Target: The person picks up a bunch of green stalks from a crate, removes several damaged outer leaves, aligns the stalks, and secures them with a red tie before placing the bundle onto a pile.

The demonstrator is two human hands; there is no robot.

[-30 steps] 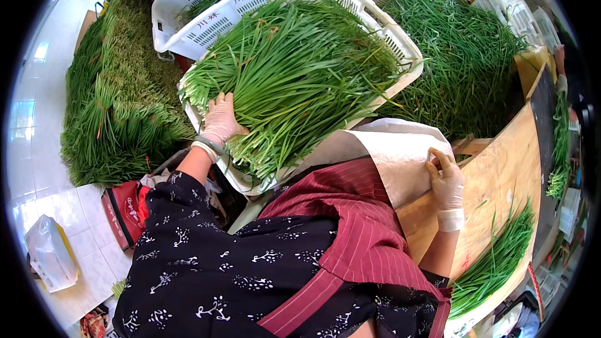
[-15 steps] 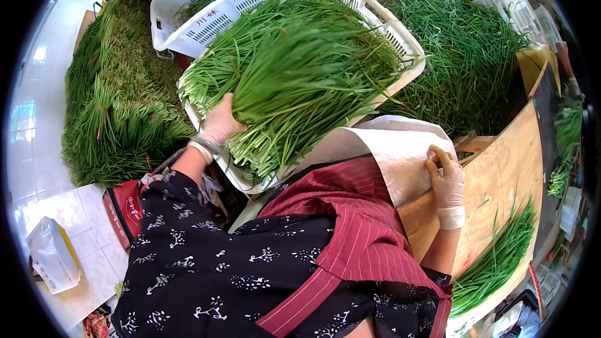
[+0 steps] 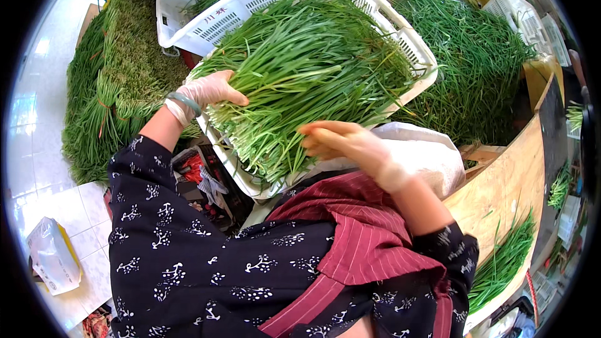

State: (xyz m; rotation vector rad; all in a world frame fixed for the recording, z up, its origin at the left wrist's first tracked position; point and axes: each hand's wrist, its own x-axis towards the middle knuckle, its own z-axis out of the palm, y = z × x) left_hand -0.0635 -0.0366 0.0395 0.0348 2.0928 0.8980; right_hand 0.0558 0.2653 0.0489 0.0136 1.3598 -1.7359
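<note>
A white slatted plastic crate (image 3: 410, 50) in front of me is heaped with long green garlic chives (image 3: 313, 50), their pale stem ends toward my near left. My left hand (image 3: 213, 89), in a thin translucent glove, is at the crate's left side, gripping a bunch of chives near the stem ends. Its thumb shows, while some fingers are lost among the leaves. Over the near edge reaches my gloved right hand (image 3: 347, 144), slightly blurred. Its fingers are stretched out by the stem ends, holding nothing.
Behind stands another white crate (image 3: 181, 28) with some greens. Tied green bundles (image 3: 103, 109) are stacked at left, and a loose heap of greens (image 3: 457, 56) lies at right. A wooden board (image 3: 501, 181) carries more chives. A white sack (image 3: 432, 150) lies beside the crate.
My right hand has left the white sack and swung left to the crate. The chives that were blurred under my left hand now lie still; that hand has shifted left and up.
</note>
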